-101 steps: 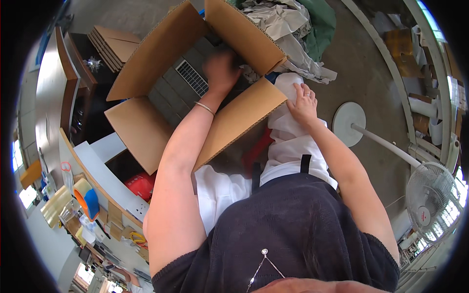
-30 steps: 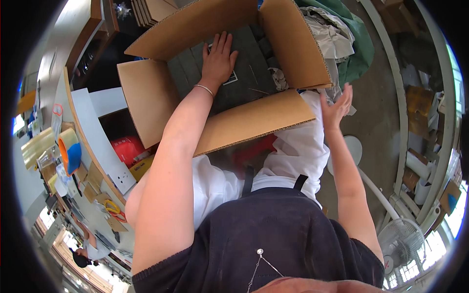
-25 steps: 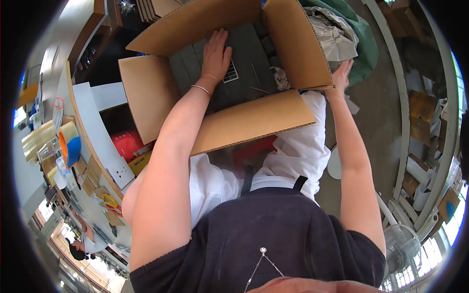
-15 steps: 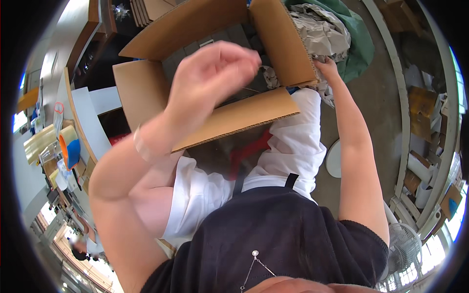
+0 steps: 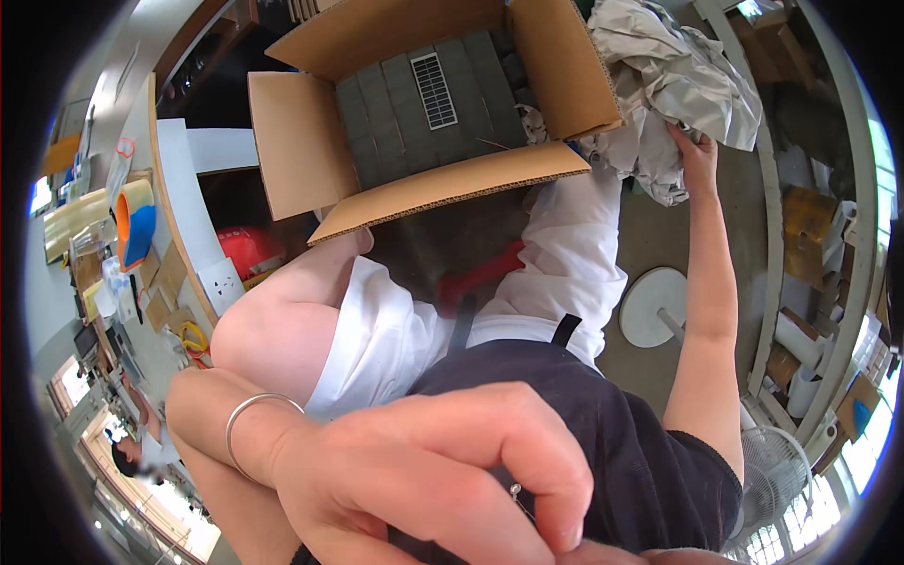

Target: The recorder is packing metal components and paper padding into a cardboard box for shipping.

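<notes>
My right hand (image 5: 695, 158) is closed on the lower edge of a big bunch of crumpled packing paper (image 5: 659, 89), to the right of an open cardboard box (image 5: 452, 198). My left hand (image 5: 452, 461) is raised close to the camera at the bottom of the head view. Its fingers are bent and apart, with nothing visible between them; some fingertips are cut off by the lower edge. Inside the box lies a layer of dark grey blocks or packs (image 5: 377, 118), with a white-barred label (image 5: 433, 91) on top. The box flaps stand spread outward.
A small wad of paper (image 5: 532, 122) sits in the box's right corner. Right of my legs is a round white base (image 5: 653, 306), with a fan (image 5: 774, 471) behind my right arm. A cluttered workbench (image 5: 155, 282) runs along the left; shelves (image 5: 810, 226) stand right.
My left hand has come back from over the box to near the camera. My right hand has moved right, drawing the crumpled paper outward; the green sheet behind it no longer shows.
</notes>
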`<state>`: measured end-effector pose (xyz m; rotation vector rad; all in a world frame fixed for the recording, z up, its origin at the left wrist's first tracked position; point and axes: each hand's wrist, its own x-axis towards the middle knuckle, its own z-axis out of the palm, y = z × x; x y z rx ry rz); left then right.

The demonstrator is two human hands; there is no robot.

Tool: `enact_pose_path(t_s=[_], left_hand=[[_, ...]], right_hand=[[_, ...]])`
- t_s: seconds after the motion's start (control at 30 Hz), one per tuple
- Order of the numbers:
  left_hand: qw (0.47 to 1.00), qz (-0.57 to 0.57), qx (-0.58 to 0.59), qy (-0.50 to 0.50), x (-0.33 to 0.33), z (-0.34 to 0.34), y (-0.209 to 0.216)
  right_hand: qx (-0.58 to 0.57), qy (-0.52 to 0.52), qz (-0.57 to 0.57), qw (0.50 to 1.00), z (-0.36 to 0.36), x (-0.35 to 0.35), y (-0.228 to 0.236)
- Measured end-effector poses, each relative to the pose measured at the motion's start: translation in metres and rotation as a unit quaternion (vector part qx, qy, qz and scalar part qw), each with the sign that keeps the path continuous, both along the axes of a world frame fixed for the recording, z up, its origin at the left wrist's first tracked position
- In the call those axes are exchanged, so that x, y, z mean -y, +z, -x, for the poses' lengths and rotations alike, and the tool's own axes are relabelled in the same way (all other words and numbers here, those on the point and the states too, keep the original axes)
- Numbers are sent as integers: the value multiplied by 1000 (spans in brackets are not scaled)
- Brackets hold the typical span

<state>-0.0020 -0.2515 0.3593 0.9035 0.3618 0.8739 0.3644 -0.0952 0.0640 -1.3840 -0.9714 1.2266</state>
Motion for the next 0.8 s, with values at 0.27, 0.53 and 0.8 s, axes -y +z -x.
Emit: enact_pose_path(t_s=[0.27,0.53,0.8], left_hand=[[983,-139,89,-81,7,9,0],[989,-85,120,-15,36,12,13],[988,114,103,18,61,18,35]], right_hand=[[37,37,-75,996,9,-11,70],[318,50,-94,942,21,-21,72],[350,3,-188,918,29,-16,85]])
